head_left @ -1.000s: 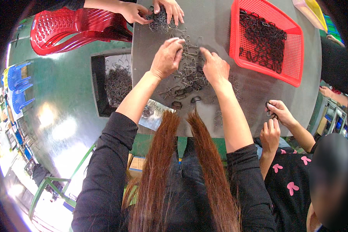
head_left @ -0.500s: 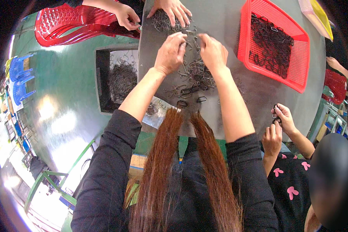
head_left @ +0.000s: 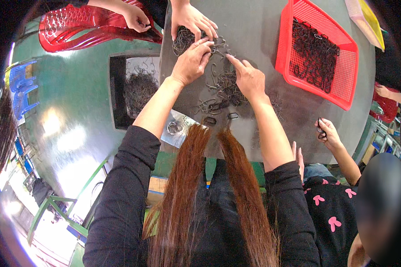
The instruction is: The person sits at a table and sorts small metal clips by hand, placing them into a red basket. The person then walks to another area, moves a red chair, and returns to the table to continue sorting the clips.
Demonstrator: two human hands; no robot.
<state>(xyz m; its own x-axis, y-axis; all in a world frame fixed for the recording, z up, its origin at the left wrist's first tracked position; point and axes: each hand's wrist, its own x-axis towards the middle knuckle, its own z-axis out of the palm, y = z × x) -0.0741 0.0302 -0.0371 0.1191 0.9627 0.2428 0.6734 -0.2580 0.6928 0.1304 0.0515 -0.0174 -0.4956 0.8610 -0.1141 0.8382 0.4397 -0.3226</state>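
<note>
My left hand [head_left: 192,63] reaches to the far pile of bent wire hooks [head_left: 186,41]. Its fingers are drawn together beside a co-worker's spread hand [head_left: 194,20], and what they pinch, if anything, is hidden. Nearer the middle, my right hand [head_left: 250,81] has its index finger stretched toward loose hooks [head_left: 221,50] between my hands; its other fingers are bent under. A second heap of metal hooks [head_left: 228,86] lies just to its left. Two dark oblong links [head_left: 232,116] lie closer to me.
A red plastic basket [head_left: 353,73] of dark hooks stands at the right of the grey metal table [head_left: 258,26]. Left of the table is a dark crate [head_left: 117,98] with wire pieces. A co-worker's hand [head_left: 329,133] at right holds dark links. A red chair [head_left: 71,26] stands far left.
My left hand has shifted slightly left toward the far pile. My right hand has drawn back toward me, its index finger now extended. The right co-worker's hands have moved apart.
</note>
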